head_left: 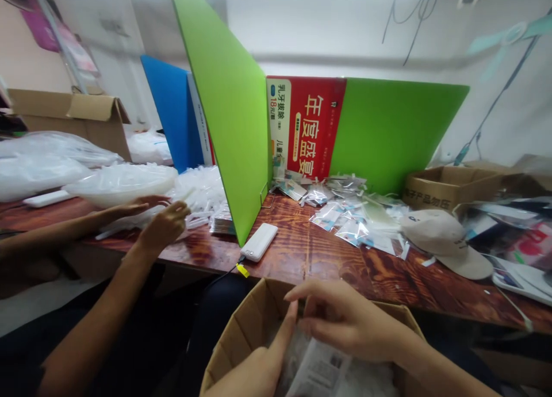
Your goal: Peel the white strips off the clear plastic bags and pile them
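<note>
Both of my hands are over an open cardboard box point(230, 342) below the table edge. My left hand point(269, 359) comes in from the bottom, its index finger stretched upward; its other fingers are mostly hidden. Opposite it, my right hand point(349, 322) has its index finger extended and its other fingers loosely bent and apart. The fingertips of the two hands are close together, and I make out nothing between them. Beneath them in the box lies a clear plastic packet point(321, 369) with a printed label, among other clear plastic.
Green partition boards point(401, 132) stand on the wooden table point(293, 270). Near them are a white power bank point(259, 241), flat clear packets point(353, 218), a beige cap point(444, 241) and a small carton point(448, 187). At left, a co-worker's hands point(166, 221) handle white plastic pieces.
</note>
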A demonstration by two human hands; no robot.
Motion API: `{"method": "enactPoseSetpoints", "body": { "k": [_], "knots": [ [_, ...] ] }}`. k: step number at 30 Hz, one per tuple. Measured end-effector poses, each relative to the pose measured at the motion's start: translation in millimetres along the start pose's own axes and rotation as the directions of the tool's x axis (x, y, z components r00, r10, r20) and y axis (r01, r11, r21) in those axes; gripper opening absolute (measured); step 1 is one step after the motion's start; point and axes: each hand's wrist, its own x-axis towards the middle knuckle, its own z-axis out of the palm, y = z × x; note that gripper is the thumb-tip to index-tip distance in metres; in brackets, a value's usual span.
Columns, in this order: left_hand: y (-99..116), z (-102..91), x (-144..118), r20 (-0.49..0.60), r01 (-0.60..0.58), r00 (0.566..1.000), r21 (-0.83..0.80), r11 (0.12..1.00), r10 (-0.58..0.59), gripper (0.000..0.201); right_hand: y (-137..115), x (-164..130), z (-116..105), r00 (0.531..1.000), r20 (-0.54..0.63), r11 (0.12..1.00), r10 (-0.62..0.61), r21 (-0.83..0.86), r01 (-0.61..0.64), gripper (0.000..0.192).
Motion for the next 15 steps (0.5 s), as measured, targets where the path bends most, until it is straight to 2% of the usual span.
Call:
{"method": "enactPoseSetpoints", "body": {
  "k": [2, 4, 6, 8, 9, 10, 11, 12, 13, 14, 15],
  "knots": [
    [3, 1.8, 1, -0.012, -0.034, 0.999, -0.164, 0.986, 0.033, 0.109, 2, -4, -12, 0.998, -0.046, 0.982, 0.035, 0.185, -0.026, 0.023],
    [8, 0.9, 4, -0.075, -0.085, 0.995, -0.372, 0.924, 0.062, 0.116, 3, -12, -28, 0.978, -0.198, 0.908, 0.06, 0.418, 0.03, 0.025],
    [11, -2.8, 8, -0.151, -0.115, 0.988, -0.493, 0.862, 0.046, 0.118, 3, -24, -46, 0.916, -0.397, 0.777, 0.054, 0.593, 0.211, 0.028],
    [10, -7.2, 11, -0.193, -0.12, 0.981, -0.512, 0.851, 0.023, 0.118, 1, -35, -60, 0.837, -0.546, 0.643, 0.039, 0.655, 0.397, 0.034],
    [8, -9.0, 12, -0.2, -0.121, 0.98, -0.507, 0.853, 0.02, 0.117, 0, -39, -67, 0.8, -0.599, 0.608, 0.038, 0.649, 0.457, 0.036],
    [5, -10.3, 13, -0.2, -0.12, 0.98, -0.501, 0.857, 0.02, 0.115, 0, -42, -73, 0.761, -0.647, 0.61, 0.044, 0.621, 0.493, 0.039],
    [2, -11.4, 14, -0.195, -0.116, 0.981, -0.495, 0.861, 0.02, 0.113, 1, -43, -79, 0.705, -0.706, 0.655, 0.068, 0.564, 0.502, 0.041],
    [-1, -12.1, 14, -0.191, -0.113, 0.981, -0.489, 0.865, 0.021, 0.111, 5, -43, -87, 0.628, -0.772, 0.726, 0.101, 0.489, 0.484, 0.04],
    [-4, -12.7, 14, -0.188, -0.111, 0.982, -0.482, 0.869, 0.021, 0.11, 11, -42, -96, 0.533, -0.835, 0.799, 0.137, 0.411, 0.438, 0.038],
    [-6, -13.4, 14, -0.185, -0.106, 0.983, -0.472, 0.875, 0.019, 0.108, 20, -40, -107, 0.408, -0.895, 0.875, 0.18, 0.335, 0.349, 0.037],
    [-8, -14.1, 14, -0.179, -0.097, 0.984, -0.461, 0.882, 0.014, 0.106, 32, -39, -119, 0.315, -0.923, 0.91, 0.219, 0.31, 0.275, 0.033]
  ]
}}
